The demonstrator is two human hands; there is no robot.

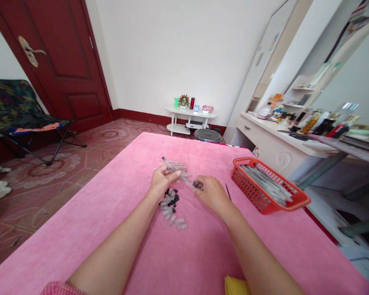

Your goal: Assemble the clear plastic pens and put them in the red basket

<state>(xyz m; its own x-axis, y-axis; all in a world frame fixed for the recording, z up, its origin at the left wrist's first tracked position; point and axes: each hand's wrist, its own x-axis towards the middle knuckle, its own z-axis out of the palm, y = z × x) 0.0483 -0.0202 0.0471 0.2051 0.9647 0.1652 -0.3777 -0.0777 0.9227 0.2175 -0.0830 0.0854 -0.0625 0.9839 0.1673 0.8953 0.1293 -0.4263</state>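
Note:
My left hand [163,179] is closed on a slim translucent pen [172,167], which slants with its dark end up to the left and its thin tip down to the right. Close to that tip, my right hand [210,192] has its fingers pinched together; a small pale piece may be in them, but it is too blurred to name. Several more translucent pen barrels [184,167] lie on the pink cloth just beyond my left hand. Below it is a loose pile of small clear caps [172,220] and black plugs [174,196].
On the right, a red-orange plastic basket [266,207] holds many grey-white pens [267,182]. A thin black stick [228,191] lies beside it. Yellow cloth [236,285] shows at the near edge of the pink-covered table [110,205]. A dresser [270,139] stands beyond the basket.

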